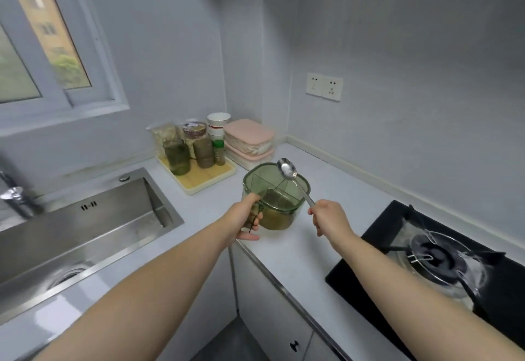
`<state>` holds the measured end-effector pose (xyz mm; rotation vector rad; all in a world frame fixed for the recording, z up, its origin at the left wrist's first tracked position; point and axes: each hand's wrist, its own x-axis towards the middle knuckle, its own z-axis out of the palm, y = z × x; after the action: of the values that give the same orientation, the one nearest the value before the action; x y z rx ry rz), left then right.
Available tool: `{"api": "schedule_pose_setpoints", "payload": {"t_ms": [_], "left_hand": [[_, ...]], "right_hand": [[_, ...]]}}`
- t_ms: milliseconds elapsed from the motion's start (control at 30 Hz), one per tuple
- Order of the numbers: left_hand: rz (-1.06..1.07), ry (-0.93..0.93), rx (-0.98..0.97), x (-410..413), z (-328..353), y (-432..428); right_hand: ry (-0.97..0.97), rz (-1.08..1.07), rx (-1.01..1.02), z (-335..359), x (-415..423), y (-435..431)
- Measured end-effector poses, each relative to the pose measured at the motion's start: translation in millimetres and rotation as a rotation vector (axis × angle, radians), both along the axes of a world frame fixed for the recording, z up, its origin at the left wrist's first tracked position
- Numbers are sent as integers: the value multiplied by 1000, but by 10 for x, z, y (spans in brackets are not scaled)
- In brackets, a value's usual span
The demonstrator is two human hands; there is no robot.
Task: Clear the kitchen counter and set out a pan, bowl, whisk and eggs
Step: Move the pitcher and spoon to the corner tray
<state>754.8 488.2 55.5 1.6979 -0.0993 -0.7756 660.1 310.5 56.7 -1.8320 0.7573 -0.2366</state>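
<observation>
Both hands are busy over the counter (284,250). Left hand (244,220) is wrapped round the near side of a green see-through holder (277,196), fingers curled on its wall and thumb underneath, so the holder looks lifted a little off the white top and tipped toward the person. Inside it thin walls split the space into compartments. Right hand (329,217) pinches the handle end of a steel spoon (288,170), whose bowl points up and away, over the holder's far rim.

Behind the holder, in the corner, stand two pink-lidded boxes (250,140), one on the other, with a stack of white bowls (218,126) just beside them. Left of those, a tray (199,178) carries jars (177,156) and a small green-capped bottle (219,153). A steel sink (85,227) lies at the left, and a black gas stove (437,258) at the right, well apart from the holder.
</observation>
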Motion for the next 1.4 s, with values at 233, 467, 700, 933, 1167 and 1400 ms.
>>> {"api": "schedule_pose_setpoints", "payload": {"t_ms": [233,467,700,933,1167,1400], "left_hand": [[87,68,27,930,-116,516],[88,123,39,1978,-266,1033],[-61,126,46,2953,-366,1355],[-114,127,85,3470,-553,1402],[-117,162,87,3702,-731,1440],[-99,171,102,3929,-822,1494]], "right_hand": [[61,86,-42,-27,1126,400],[89,82,-49,-127,2070,868],[116,-10,-31,-223,2731,1216],[157,-62,-41,-367,3002,1262],[167,-46,-53,-447,3235,1275],[198,-2,-102,-484,3429,1178]]}}
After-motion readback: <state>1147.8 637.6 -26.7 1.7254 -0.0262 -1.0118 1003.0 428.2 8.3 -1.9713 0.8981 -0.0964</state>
